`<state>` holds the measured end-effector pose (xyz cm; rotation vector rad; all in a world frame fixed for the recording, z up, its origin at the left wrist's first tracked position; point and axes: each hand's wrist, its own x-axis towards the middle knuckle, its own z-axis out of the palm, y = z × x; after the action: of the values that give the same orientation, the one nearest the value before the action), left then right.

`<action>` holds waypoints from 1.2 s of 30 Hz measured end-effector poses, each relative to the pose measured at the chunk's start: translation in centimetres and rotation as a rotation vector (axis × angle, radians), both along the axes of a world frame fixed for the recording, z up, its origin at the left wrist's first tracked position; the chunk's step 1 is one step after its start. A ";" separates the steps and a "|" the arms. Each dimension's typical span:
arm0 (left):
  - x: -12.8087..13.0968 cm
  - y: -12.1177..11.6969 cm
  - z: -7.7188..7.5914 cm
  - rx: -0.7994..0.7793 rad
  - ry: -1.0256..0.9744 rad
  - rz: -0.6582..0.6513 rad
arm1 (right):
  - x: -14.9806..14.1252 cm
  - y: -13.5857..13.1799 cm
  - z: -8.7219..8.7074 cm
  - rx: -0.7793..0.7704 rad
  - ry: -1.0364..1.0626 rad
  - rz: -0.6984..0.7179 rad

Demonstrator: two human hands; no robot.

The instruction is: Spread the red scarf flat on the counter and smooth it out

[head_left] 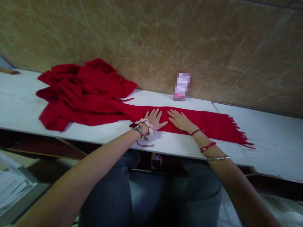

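A red scarf (208, 124) stretches along the white tabletop, its right part lying flat and narrow with a fringed end pointing right. The rest of it is heaped in loose folds on the left, against the wall. My left hand (155, 120) lies palm down on the flat part with its fingers spread. Just to the right, my right hand (181, 121) also rests flat on the scarf, fingers stretched toward the left hand. Neither hand grips the cloth.
Behind the scarf a blurred-out phone-like object (181, 86) leans against the brown marbled wall (151, 44). The white tabletop (272, 135) runs along the wall. Below its front edge a lit phone (156, 162) shows. A brown block (9, 71) lies at the far left.
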<state>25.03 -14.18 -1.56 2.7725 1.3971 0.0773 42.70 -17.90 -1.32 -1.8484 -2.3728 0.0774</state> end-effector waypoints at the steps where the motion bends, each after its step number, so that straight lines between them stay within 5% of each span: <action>1: 0.0 0.0 0.0 0.000 -0.003 -0.003 | 0.6 -0.1 0.0 -0.007 -0.008 -0.031; 9: 0.0 -0.2 0.2 -0.015 -0.042 -0.012 | 5.8 -0.4 -0.9 0.157 0.007 -0.414; 18: -3.2 0.3 1.9 0.080 0.011 -0.133 | 0.8 -0.5 0.7 0.119 0.180 0.103; 26: -9.6 0.6 3.6 0.168 0.070 -0.372 | 0.5 -0.8 0.7 0.033 0.096 0.153; 36: -13.2 1.4 2.7 0.346 0.014 -0.195 | -0.2 -0.9 0.6 0.031 0.087 0.260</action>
<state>11.88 -12.80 1.11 3.1784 1.2074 0.3223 42.54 -18.80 -0.71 -1.4817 -2.5232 0.1427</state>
